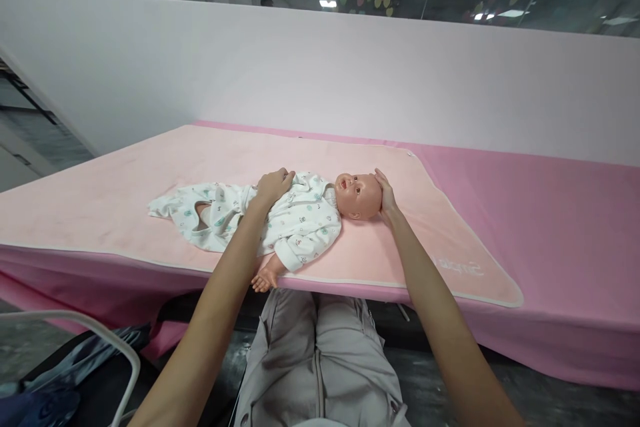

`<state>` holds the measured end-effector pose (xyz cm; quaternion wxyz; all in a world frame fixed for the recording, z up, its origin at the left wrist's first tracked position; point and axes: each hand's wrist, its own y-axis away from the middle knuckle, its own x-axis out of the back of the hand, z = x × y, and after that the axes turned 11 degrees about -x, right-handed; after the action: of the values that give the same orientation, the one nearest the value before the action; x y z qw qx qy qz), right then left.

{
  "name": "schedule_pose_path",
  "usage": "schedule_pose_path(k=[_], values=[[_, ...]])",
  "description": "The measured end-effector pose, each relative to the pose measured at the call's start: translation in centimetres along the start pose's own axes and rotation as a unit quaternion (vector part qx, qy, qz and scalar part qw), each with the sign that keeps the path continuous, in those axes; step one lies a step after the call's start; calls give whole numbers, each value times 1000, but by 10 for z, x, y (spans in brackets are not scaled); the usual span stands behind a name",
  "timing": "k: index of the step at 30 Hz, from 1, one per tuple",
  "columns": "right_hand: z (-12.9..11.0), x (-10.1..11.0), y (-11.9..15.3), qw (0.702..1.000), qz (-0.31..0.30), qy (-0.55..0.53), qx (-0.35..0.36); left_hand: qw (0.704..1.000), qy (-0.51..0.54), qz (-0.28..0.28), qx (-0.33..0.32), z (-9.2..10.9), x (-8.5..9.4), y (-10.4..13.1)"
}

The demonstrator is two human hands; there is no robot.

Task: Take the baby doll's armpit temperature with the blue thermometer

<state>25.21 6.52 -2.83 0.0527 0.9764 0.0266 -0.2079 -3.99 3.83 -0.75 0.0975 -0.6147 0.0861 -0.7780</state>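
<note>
A baby doll (pixel 360 196) lies on its back across a peach mat, its head to the right and its mouth open. It wears a white printed outfit (pixel 305 223) with small green and brown figures. My left hand (pixel 275 185) is on the doll's belly with bent fingers over the outfit; its fingertips are partly hidden. Cupped round the crown of the doll's head is my right hand (pixel 386 192), its fingers against the head. One doll hand (pixel 266 277) sticks out of its sleeve at the mat's near edge. The trouser legs lie rumpled at the left.
The peach mat (pixel 400 257) has a pale border and covers part of a pink-covered table (pixel 560 240). A white partition (pixel 320 73) rises behind it. My legs are below the near edge. At lower left are a pale curved rail (pixel 127 353) and dark blue cloth (pixel 45 400).
</note>
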Motion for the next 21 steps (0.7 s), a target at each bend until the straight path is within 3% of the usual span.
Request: schedule_pose_path(k=[2, 5, 7, 13, 18, 21], values=[[0, 0, 0, 1000, -11, -11, -16, 1000, 0, 2, -1, 0, 0, 0], [-4, -3, 8, 988, -111, 1, -103, 1000, -1, 6, 1, -1, -1, -1], [-7, -6, 15, 980, -145, 5, -136, 1000, 1, 8, -1, -1, -2, -1], [-8, -9, 17, 986, -129, 4, -108, 1000, 3, 19, -13, -4, -4, -1], [-4, -5, 7, 1000, -23, -13, 15, 1000, 1, 21, -16, -5, -5, -2], [-5, -5, 10, 994, -86, 1, -60, 1000, 3, 22, -14, -4, -5, -1]])
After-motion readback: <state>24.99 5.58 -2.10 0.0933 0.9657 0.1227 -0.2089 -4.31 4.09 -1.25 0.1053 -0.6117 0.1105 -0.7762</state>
